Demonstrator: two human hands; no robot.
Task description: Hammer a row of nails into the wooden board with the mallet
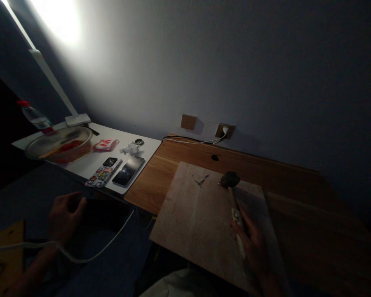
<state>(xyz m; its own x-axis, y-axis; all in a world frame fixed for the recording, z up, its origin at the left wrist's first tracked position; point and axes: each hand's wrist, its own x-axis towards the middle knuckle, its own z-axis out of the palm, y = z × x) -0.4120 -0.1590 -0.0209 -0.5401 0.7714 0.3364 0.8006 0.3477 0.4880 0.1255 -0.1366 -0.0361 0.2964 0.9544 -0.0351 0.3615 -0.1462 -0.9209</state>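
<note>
Mallet-like tool (233, 201), pale-handled with a dark head, is in my right hand (247, 239), fingers wrapped around the handle and pressed against it. Its head points away from me, over the far right part of a pale board (194, 218), on the far side of my fingers; whether it touches the board I cannot tell. Dark marks on the handle are too blurred to read. Small metal bits (202, 180) lie left of the head on the board, which rests on a wooden surface (151, 177).

My left hand (64, 212) is off to the near left, below the white surface (95, 130), fingers loosely curled; it is too dark to tell whether they hold anything. On that surface, red marks on a packet (106, 144) are too small to read, and a colourful patterned case (102, 174) lies left of a phone (128, 171).
</note>
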